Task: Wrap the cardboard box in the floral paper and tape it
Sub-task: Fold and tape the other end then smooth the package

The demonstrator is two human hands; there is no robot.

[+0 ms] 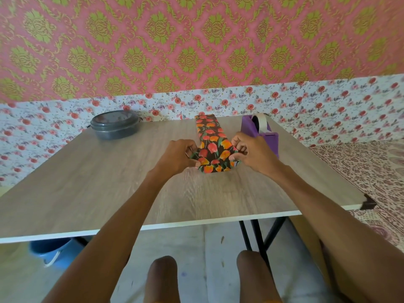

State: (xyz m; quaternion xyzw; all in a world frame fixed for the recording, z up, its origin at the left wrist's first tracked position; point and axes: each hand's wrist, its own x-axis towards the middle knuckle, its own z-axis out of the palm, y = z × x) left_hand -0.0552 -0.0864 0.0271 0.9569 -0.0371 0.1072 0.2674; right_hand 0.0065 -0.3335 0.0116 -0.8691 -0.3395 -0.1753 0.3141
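Long cardboard box wrapped in dark tulip-print floral paper (211, 141) lying mid wooden table (109, 182), near end between both hands; left hand (179, 155) and right hand (251, 149) fingers curled, pinching paper flaps; purple tape dispenser (260, 130) just beside

One box (209, 134), one dispenser (251, 127), one tin (114, 126)

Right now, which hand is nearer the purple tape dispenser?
Right. The right hand is close beside the tape dispenser; the left hand is across the wrapped box from it.

Cardboard box hidden under floral paper (210, 143); blue basin (53, 251) part-hidden by table (105, 184); tape dispenser (249, 127) base behind right hand (251, 153)
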